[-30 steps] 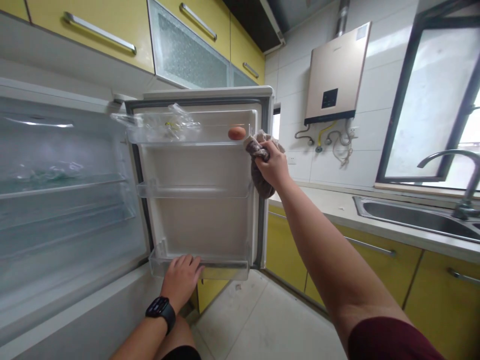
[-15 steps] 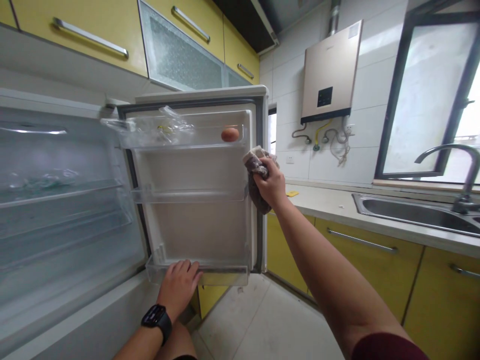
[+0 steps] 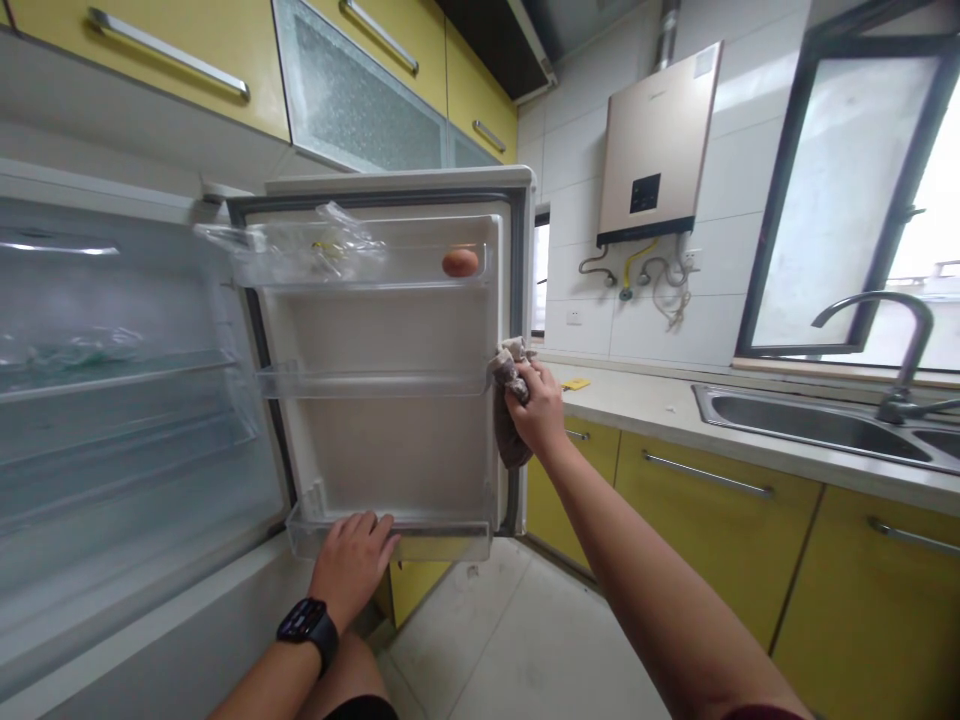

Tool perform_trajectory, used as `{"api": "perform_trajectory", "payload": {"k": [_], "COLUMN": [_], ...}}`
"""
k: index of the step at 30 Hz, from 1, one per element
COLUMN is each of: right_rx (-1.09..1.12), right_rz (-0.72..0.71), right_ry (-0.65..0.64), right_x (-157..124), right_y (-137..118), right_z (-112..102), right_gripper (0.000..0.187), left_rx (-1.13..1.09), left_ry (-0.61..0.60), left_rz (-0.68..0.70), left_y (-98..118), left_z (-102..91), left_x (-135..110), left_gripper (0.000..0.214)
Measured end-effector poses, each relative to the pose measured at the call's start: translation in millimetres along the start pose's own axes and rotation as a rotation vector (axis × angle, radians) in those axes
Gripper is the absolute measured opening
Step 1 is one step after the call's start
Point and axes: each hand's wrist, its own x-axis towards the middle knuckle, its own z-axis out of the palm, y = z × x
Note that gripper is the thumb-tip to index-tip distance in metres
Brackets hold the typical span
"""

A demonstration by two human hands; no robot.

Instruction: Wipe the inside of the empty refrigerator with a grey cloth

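My right hand is closed on a bunched brown-and-white cloth, pressed to the grey seal along the free edge of the open refrigerator door. Part of the cloth hangs below my fist. At the bottom of the door, my left hand has its fingers hooked over the rim of the clear door bin; their tips are hidden inside. A brown egg and a crumpled clear plastic bag lie in the top door bin.
To the left is the refrigerator interior, with glass shelves and a plastic bag. Yellow cabinets and a counter with a steel sink run along the right. A water heater hangs above, near an open window.
My right hand has slid down the door edge with the cloth, from just below the egg's height to about the middle bin. My left hand keeps its place on the bottom bin.
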Motion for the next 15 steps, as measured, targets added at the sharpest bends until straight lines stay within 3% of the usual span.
{"api": "perform_trajectory", "payload": {"k": [3,8,11,13,15], "right_rx": [0.085,0.172,0.164,0.148,0.121], "right_rz": [-0.016,-0.155,-0.201,-0.202,-0.18], "right_ry": [0.07,0.22,0.234,0.214,0.18], "right_x": [9,86,118,116,92], "right_y": [5,-3,-12,-16,-17], "right_z": [1,-8,-13,-14,-12], "right_gripper": [0.033,0.034,0.035,0.037,0.038], "left_rx": [-0.011,-0.015,-0.015,-0.016,-0.015], "left_ry": [0.003,-0.004,-0.01,-0.016,-0.025], "left_rz": [0.003,-0.004,-0.004,0.002,0.004], "left_y": [0,0,-1,-2,-3], "left_z": [0.2,0.0,-1.6,-2.9,-3.8], "left_x": [0,-1,-3,-5,-6], "left_gripper": [0.024,0.024,0.026,0.026,0.026]}}
